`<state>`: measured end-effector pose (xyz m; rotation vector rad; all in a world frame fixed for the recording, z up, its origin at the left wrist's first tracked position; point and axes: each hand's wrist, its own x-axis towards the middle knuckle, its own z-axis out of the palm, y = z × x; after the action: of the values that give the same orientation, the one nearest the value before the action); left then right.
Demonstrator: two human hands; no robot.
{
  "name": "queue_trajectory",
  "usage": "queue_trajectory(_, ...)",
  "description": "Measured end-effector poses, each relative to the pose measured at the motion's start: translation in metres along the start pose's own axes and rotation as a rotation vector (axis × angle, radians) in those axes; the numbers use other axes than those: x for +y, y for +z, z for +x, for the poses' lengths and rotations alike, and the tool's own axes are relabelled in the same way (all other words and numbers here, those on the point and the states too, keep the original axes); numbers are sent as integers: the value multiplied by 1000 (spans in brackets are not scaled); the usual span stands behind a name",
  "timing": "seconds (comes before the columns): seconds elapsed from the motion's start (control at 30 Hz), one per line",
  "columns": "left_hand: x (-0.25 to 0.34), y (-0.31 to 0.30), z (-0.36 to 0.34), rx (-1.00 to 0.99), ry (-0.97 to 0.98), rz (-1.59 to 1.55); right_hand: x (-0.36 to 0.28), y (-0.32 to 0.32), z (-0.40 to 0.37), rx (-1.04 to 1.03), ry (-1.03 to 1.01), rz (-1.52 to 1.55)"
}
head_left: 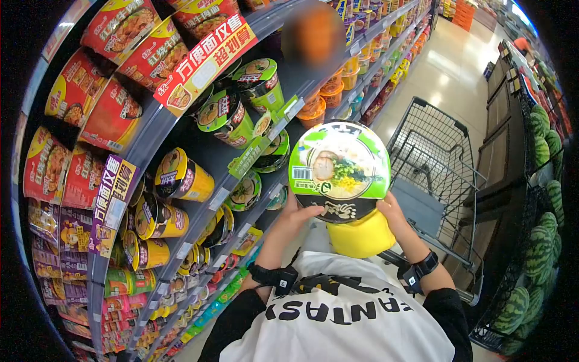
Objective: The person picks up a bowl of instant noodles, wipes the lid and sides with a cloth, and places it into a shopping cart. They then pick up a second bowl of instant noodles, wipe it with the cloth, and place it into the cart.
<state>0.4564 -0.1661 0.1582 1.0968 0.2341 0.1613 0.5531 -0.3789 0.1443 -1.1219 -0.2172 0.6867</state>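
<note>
Between my two hands is an instant noodle cup [339, 166], its round green, white and black lid tilted up towards me. My left hand [295, 217] grips the lower left of the cup, with the thumb lying across the black part of the lid. At the lower right edge, my right hand [395, 217] is closed around the side, its fingers mostly hidden. A smooth yellow rounded shape [362, 235], like the side of a cup, shows just under the lid and beside my right hand.
Shelves on the left carry red noodle buckets [123, 72], green noodle cups [226, 119] and yellow noodle cups [183, 175]. A wire shopping cart [437, 139] stands in front of me to the right. Watermelons [538, 244] line a dark display along the right side.
</note>
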Motion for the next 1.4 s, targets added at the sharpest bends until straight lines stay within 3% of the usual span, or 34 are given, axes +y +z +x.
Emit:
queue_trajectory(0.3,-9,-8,0,36,6,-58,-16,4,0,-117,-108,-241)
queue_trajectory(0.43,13,-5,2,125,85,-329,-18,4,-3,-244,-70,-285)
queue_trajectory(0.47,13,-13,8,105,155,-191,-18,4,-4,-271,-59,-300)
queue_trajectory(0.63,30,-47,-10,-28,-218,-57,-16,1,-4,-335,43,-249)
queue_trajectory(0.7,29,-50,-11,40,-281,-62,-23,3,-3,-312,123,-198)
queue_trajectory(0.73,34,-45,-11,120,-345,-136,-19,-5,4,-363,52,-215)
queue_trajectory(0.83,18,-43,-10,149,-193,-307,-23,-8,9,-46,30,-230)
queue_trajectory(0.97,8,-51,-12,138,-161,-388,-25,-9,11,338,-196,-73)
queue_trajectory(1.1,9,-47,-17,132,-141,-495,-30,-5,9,331,-207,87)
queue_trajectory(1.13,8,-44,-17,108,-131,-503,-27,-7,8,206,-230,113)
queue_trajectory(1.23,-1,-37,-19,86,-143,-479,-23,5,3,-7,-143,-49)
queue_trajectory(1.4,-11,-48,-21,90,-265,-343,-22,0,6,-28,69,84)
